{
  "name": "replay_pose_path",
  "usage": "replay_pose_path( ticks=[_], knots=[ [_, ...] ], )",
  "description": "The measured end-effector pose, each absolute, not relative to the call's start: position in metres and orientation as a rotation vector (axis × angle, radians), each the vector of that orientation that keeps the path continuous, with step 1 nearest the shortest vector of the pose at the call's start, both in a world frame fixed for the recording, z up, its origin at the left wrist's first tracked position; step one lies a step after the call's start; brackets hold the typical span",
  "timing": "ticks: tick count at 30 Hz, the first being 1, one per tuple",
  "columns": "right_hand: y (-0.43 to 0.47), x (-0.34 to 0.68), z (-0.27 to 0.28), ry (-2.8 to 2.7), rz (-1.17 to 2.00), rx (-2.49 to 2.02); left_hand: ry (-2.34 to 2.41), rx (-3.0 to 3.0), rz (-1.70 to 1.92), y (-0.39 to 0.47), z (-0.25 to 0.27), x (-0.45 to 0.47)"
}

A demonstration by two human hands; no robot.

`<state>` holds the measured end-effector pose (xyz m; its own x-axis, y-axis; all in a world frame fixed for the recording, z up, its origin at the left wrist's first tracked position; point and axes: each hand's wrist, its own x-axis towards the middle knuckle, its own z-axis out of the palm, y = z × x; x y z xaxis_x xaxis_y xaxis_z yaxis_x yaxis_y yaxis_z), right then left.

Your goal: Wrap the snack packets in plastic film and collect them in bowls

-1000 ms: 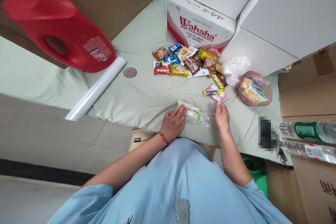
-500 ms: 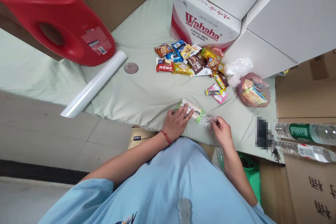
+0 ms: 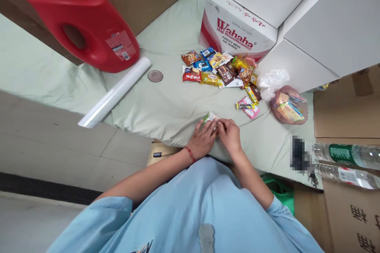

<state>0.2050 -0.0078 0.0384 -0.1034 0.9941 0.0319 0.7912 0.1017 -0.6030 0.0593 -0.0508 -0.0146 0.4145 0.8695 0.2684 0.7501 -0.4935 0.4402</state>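
On the pale green cloth, close to my body, lies a small clear-wrapped snack packet (image 3: 211,116) with green marks; its far left end shows. My left hand (image 3: 203,137) lies over the packet and holds it down, fingers across the top. Right against those fingertips, my right hand (image 3: 230,133) is closed in a pinch at the packet's right end. Fingers hide the pinched part of the wrapper. Past my hands, a pink packet (image 3: 251,111) lies with a thin yellow-and-dark stick packet (image 3: 245,106) on it.
A heap of wrapped snacks (image 3: 227,73) lies before a Wahaha carton (image 3: 237,27). To the right are crumpled clear plastic (image 3: 273,81), a pink bowl (image 3: 274,114) with snacks, and plastic bottles (image 3: 344,152). A red jug (image 3: 97,43), white roll (image 3: 115,93) and round disc (image 3: 155,76) are left.
My right hand has moved left from the stretched wrapper end to my left fingertips, covering more of the packet. My left hand stays on it. The view has shifted slightly.
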Motion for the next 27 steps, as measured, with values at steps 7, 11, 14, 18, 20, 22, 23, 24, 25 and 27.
replay_pose_path(
  ticks=[7, 11, 14, 18, 20, 22, 23, 24, 25, 27],
  knots=[
    [-0.021, 0.198, 0.037, -2.149, 0.536, -1.638, 1.177, 2.305, 0.855, -0.052, -0.018, 0.044],
    [-0.017, 0.202, 0.036, -2.312, 0.534, -1.535, 1.065, 2.096, 1.051, -0.053, -0.021, 0.034],
    [-0.020, 0.204, 0.033, -2.423, 0.463, -1.511, 1.126, 1.822, 1.258, -0.054, -0.021, 0.029],
    [-0.024, 0.199, 0.030, -2.502, 0.312, -1.582, 1.319, 1.475, 1.372, -0.052, -0.023, 0.030],
    [-0.020, 0.195, 0.031, -2.523, 0.286, -1.644, 1.358, 1.404, 1.354, -0.052, -0.023, 0.032],
    [-0.011, 0.191, 0.034, -2.571, 0.272, -1.687, 1.342, 1.380, 1.354, -0.053, -0.023, 0.034],
    [-0.006, 0.190, 0.036, -2.610, 0.263, -1.689, 1.327, 1.367, 1.363, -0.053, -0.022, 0.033],
    [-0.002, 0.190, 0.038, -2.650, 0.254, -1.679, 1.317, 1.352, 1.367, -0.055, -0.020, 0.033],
    [0.002, 0.190, 0.040, -2.686, 0.249, -1.660, 1.317, 1.333, 1.363, -0.056, -0.018, 0.031],
    [0.008, 0.193, 0.046, -2.699, 0.268, -1.624, 1.345, 1.289, 1.327, -0.059, -0.012, 0.027]
  ],
)
